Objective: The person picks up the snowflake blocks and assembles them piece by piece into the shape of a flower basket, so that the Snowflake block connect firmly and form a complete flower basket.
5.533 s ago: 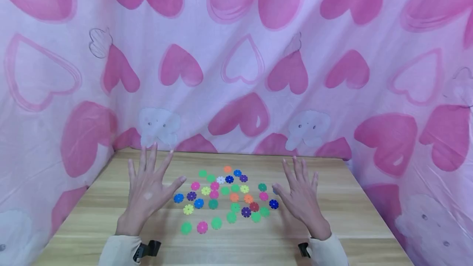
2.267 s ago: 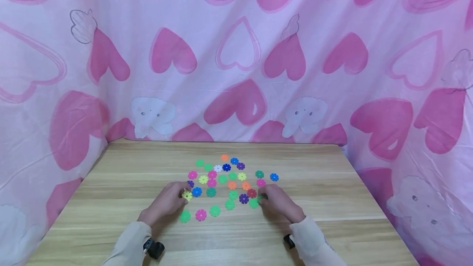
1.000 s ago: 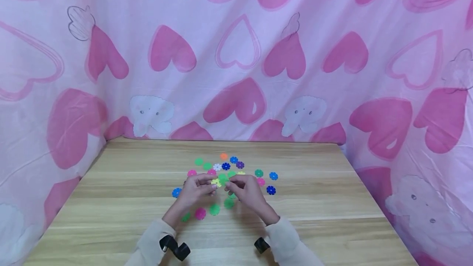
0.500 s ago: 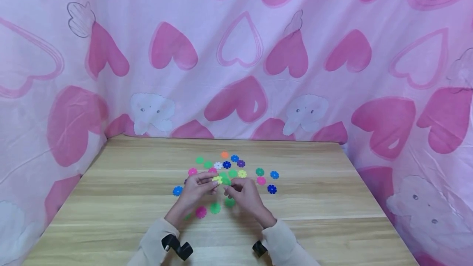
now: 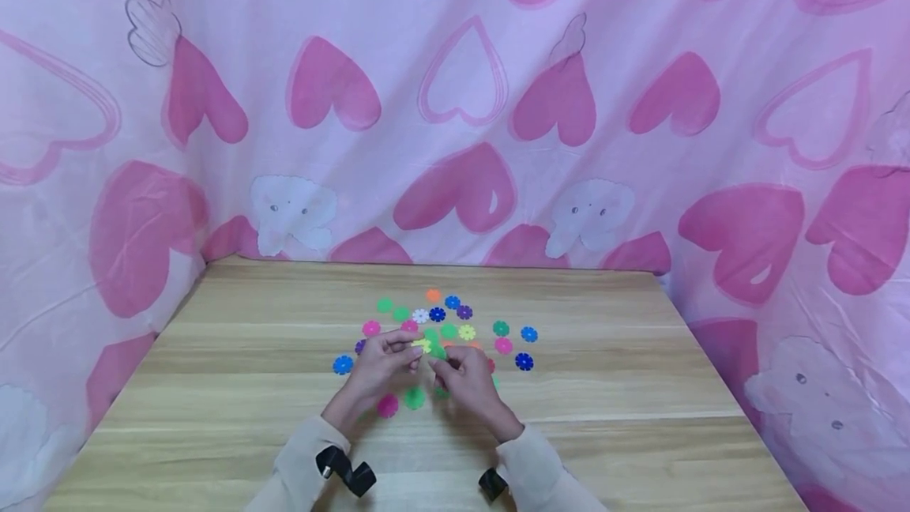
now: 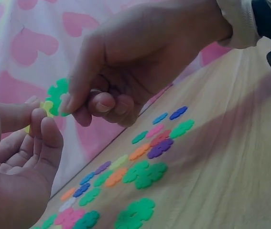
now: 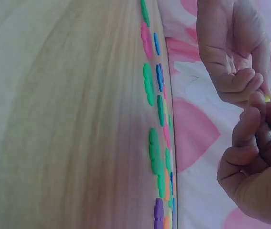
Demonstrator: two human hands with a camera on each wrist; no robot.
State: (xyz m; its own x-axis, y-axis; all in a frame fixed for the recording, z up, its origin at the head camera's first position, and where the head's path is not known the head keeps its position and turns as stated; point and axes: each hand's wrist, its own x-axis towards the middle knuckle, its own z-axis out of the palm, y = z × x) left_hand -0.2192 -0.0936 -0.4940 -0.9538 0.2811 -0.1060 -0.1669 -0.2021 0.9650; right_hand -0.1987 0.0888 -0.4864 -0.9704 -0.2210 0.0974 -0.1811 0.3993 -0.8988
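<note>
- Left hand (image 5: 378, 370): thumb and fingertips pinch the yellow disc (image 6: 48, 109).
- Right hand (image 5: 472, 379): thumb and forefinger pinch the green disc (image 6: 57, 97), touching the yellow one above the middle of the tabletop (image 5: 604, 393).
- Fingers cover much of both; whether they interlock I cannot tell.
- Hands partly hide the scattered discs (image 5: 449, 331).
- Wood-grain tabletop, near edge cut off; pink heart-printed curtain (image 5: 455, 133) behind its far edge.
</note>
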